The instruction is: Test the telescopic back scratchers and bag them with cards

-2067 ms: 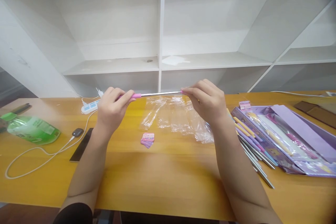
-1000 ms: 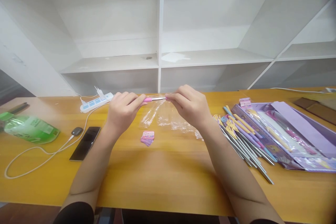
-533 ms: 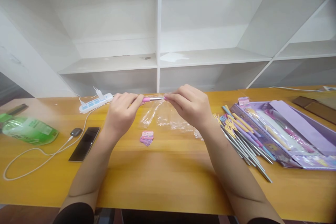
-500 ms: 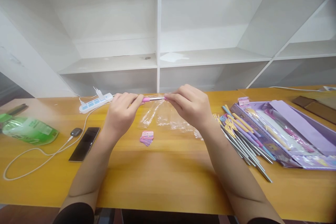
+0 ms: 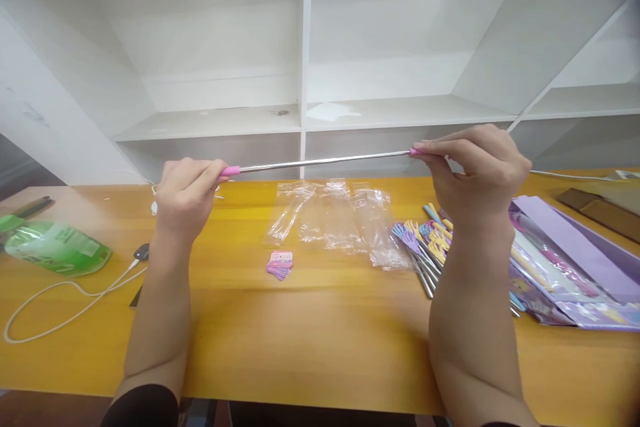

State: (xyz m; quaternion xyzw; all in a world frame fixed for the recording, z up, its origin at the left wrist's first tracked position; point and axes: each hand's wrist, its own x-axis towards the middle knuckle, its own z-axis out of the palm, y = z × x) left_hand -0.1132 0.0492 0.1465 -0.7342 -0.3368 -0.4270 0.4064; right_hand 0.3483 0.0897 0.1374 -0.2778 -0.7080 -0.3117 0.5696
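Observation:
A telescopic back scratcher (image 5: 325,161) with a silver rod is stretched out between my hands, above the back of the table. My left hand (image 5: 187,193) is closed around its pink handle. With thumb and fingers, my right hand (image 5: 473,163) pinches the pink piece at the other end, whose tip is hidden. Below the rod lie clear plastic bags (image 5: 330,217) and a small stack of pink and purple cards (image 5: 279,265). More back scratchers (image 5: 425,247), with hand-shaped yellow, purple and blue ends, lie in a pile partly behind my right forearm.
On the right, a purple display box (image 5: 565,240) holds bagged back scratchers. A green bottle (image 5: 55,247) lies at the left near a white cable (image 5: 30,340). My left arm mostly covers a phone (image 5: 136,297). White shelving (image 5: 303,47) rises behind the wooden table (image 5: 310,347).
My hands have moved apart and upward, my right hand far to the right. The back scratcher's silver rod, short before, is now drawn out long between them.

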